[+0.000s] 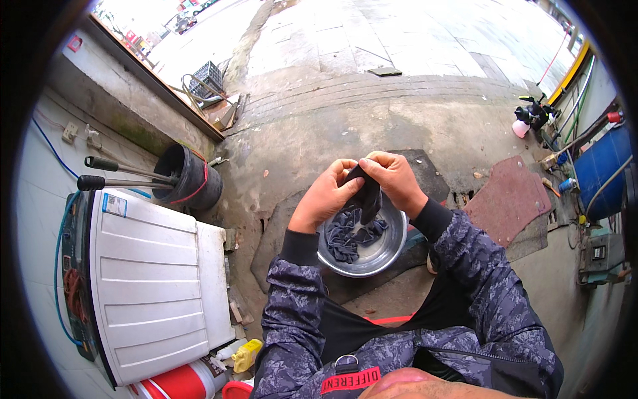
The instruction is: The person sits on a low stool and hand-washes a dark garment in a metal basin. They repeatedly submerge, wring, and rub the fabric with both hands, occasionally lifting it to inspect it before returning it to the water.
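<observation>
Above a round metal basin [362,273], my left hand [326,193] and my right hand [394,180] grip a small piece of dark cloth [370,199]. Their fingertips nearly meet at its top edge, and the cloth hangs down between them over the basin. Wet-looking dark cloths [344,237] lie bunched inside the basin. The basin stands on a dark mat on the floor, between my knees. The exact kind of the held cloth cannot be told.
A white washing machine [149,284] is at the left, beside a black bucket [199,182] holding long handles. Yellow and white bottles [246,355] stand near its lower corner. To the right lie a reddish mat [511,197], a blue barrel [605,172] and a pump sprayer [536,114].
</observation>
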Motion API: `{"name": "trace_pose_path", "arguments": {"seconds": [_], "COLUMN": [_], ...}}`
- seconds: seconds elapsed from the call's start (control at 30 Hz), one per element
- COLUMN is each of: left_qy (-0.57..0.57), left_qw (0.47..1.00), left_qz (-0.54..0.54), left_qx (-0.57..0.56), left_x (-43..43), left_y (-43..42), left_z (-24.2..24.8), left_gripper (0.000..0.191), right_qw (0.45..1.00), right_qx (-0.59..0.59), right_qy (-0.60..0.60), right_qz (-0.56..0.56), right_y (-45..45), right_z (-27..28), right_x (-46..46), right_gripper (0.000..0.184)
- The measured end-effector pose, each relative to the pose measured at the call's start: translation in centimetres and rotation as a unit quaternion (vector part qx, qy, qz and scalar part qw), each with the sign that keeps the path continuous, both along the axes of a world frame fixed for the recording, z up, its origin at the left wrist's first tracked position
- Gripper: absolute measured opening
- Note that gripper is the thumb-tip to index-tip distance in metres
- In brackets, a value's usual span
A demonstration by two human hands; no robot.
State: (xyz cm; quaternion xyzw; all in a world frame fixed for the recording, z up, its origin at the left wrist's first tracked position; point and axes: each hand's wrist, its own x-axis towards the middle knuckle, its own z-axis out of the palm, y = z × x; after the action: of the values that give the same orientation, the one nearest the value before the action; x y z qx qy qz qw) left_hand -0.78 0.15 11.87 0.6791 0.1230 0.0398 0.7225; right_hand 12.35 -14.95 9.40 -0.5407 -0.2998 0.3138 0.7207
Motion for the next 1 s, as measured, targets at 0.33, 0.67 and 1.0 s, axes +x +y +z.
{"name": "trace_pose_path", "arguments": {"seconds": [0.33,0.67,1.0], "left_qy": [0.096,-0.093,-0.098], "left_qw": [0.972,0.985,0.984], "left_qz": [-0.019,0.09,0.124], "left_qx": [0.212,-0.116,-0.085], "left_x": [-0.4,0.5,1.1], "left_y": [1.8,0.5,-0.8], "left_z": [-1.4,-2.2,-1.8], "left_gripper": [0.033,0.031,0.054], "right_qw": [0.998,0.992,0.987], "right_qx": [0.011,-0.101,-0.096], "right_qy": [0.047,-0.054,-0.122], "right_qz": [-0.045,0.049,0.05], "right_y": [-0.5,0.0,0.1], "right_z": [0.2,-0.5,0.2], "right_x": [1.5,1.5,0.9], "right_gripper": [0.021,0.042,0.035]}}
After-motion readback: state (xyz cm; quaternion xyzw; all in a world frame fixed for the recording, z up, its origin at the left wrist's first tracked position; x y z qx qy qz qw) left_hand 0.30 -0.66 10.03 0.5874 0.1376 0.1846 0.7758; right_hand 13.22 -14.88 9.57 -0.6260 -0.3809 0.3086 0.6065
